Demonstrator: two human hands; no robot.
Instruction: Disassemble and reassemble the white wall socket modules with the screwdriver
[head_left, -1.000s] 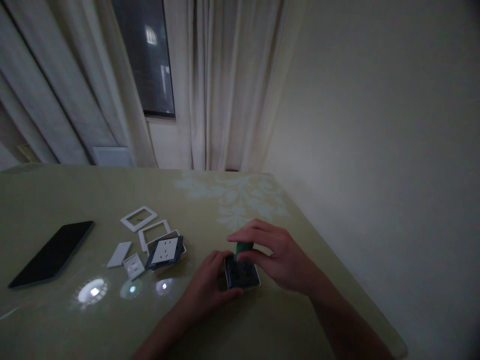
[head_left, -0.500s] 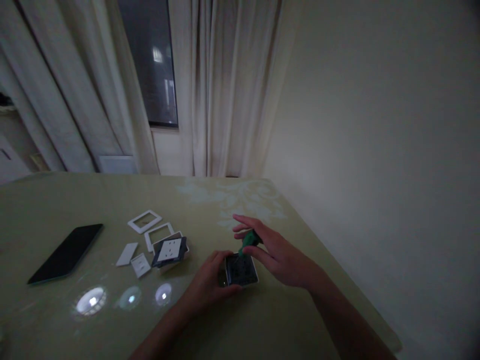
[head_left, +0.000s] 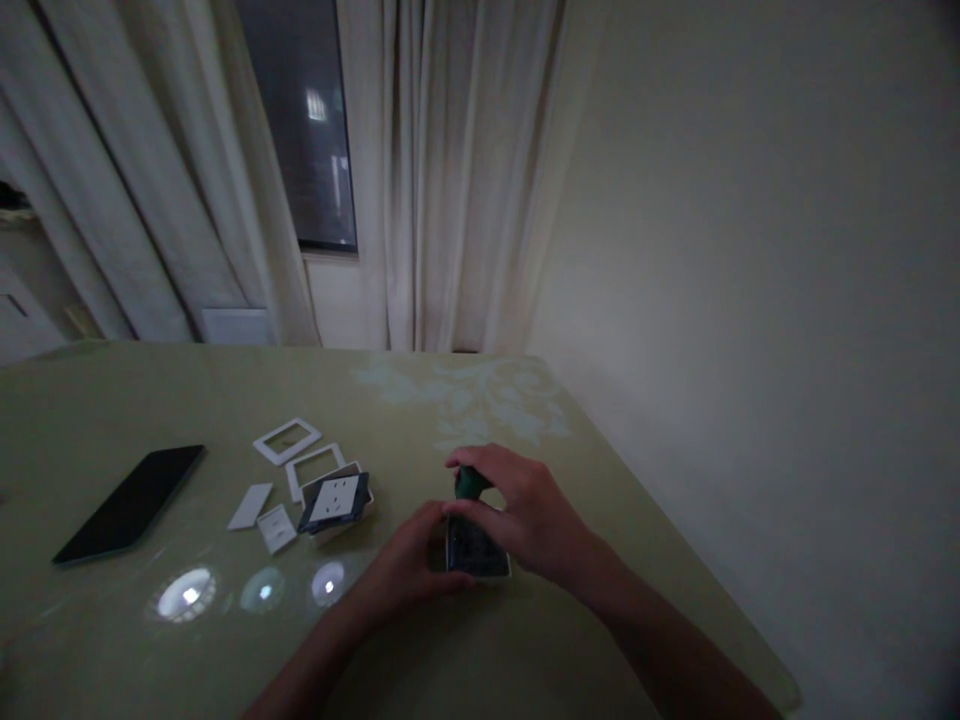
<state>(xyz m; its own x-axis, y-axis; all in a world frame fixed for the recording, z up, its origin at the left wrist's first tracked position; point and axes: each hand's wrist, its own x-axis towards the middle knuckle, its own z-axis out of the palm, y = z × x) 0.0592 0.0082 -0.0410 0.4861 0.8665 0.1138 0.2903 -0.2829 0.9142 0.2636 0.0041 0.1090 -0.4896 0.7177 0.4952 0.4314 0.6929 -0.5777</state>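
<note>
My left hand [head_left: 411, 558] grips the left side of a square wall socket unit [head_left: 478, 552], its dark back facing up and a white rim showing along the edge. In my right hand [head_left: 517, 508] is a short screwdriver [head_left: 470, 483] with a green handle, fingers curled over its top. The screwdriver stands nearly upright at the far edge of the unit; its tip is hidden by my thumb. To the left lies another wall socket [head_left: 337, 499] with a white face and dark surround, resting tilted on a pale box-like piece.
White frames [head_left: 287, 441] lie beyond that socket, with a white cover plate [head_left: 250, 506] and a small square white piece [head_left: 277, 528] nearby. Farther left is a black tablet [head_left: 131, 503]. The wall [head_left: 750, 300] runs along the table's [head_left: 600, 640] right edge.
My right hand has shifted slightly left and its fingers have closed down over the screwdriver, which now stands more upright. My left hand keeps its hold on the unit.
</note>
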